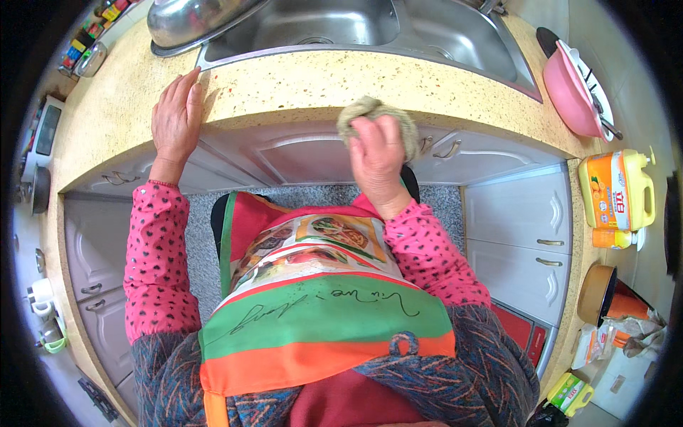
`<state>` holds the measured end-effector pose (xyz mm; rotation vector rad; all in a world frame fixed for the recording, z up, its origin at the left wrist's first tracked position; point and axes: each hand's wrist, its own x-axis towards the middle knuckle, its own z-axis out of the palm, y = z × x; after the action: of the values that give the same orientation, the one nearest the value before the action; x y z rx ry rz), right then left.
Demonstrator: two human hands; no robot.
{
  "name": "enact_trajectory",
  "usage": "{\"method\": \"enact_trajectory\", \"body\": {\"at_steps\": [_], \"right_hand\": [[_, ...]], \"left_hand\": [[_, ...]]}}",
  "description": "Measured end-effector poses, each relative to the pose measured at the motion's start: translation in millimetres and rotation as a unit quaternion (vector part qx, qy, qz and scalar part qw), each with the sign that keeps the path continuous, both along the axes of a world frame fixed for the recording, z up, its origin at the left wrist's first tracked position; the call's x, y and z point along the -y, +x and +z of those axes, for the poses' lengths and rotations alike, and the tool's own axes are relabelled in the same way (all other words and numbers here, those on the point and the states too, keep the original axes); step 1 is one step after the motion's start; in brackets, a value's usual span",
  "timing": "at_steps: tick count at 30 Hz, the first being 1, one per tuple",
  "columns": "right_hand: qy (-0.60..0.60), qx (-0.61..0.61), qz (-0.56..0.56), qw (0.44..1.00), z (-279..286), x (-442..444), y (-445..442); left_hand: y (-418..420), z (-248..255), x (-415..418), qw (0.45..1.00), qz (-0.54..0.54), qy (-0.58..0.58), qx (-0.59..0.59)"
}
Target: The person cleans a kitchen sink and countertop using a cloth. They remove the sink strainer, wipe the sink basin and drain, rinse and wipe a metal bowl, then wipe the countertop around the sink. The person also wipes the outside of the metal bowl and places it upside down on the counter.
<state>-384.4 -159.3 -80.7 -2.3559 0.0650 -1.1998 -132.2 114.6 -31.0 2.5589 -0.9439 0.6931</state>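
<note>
My right hand (376, 160) grips a bunched olive-beige cloth (408, 131) at the front edge of the speckled yellow countertop (299, 80). The cloth overlaps the counter's lip, and its folds look slightly blurred. My left hand (176, 115) lies flat on the counter near the sink's left front corner, fingers pointing away from me and holding nothing. Beyond both hands is a stainless steel double-bowl sink (320, 24). Just below the cloth are grey-white cabinet doors (309, 157) with metal handles.
An upturned metal basin (197, 21) stands left of the sink. To the right are a pink basin (568, 93), a yellow detergent jug (613, 187) and a brown pot (595, 296). A dark pan (40, 189) and a white cup (41, 291) stand on the left counter.
</note>
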Motion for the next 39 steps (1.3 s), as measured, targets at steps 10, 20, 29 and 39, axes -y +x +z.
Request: {"method": "enact_trajectory", "body": {"at_steps": [10,20,29,39], "right_hand": [[-0.149,-0.135,0.074,0.977,-21.5,28.5,-7.5],[-0.039,-0.098,-0.146,0.984,-27.6,131.9,-77.1],[-0.063,-0.137,-0.083,0.985,-39.1,55.3,-29.4],[-0.047,-0.192,0.258,0.946,-85.9,-66.8,89.3]], "left_hand": [[-3.1,1.4,1.9,0.999,-0.030,0.002,0.018],[-9.1,2.7,5.2,0.999,-0.021,0.003,0.040],[-14.1,3.7,9.4,0.996,-0.014,-0.036,0.076],[-13.2,6.1,7.9,0.991,-0.067,-0.071,0.091]]}}
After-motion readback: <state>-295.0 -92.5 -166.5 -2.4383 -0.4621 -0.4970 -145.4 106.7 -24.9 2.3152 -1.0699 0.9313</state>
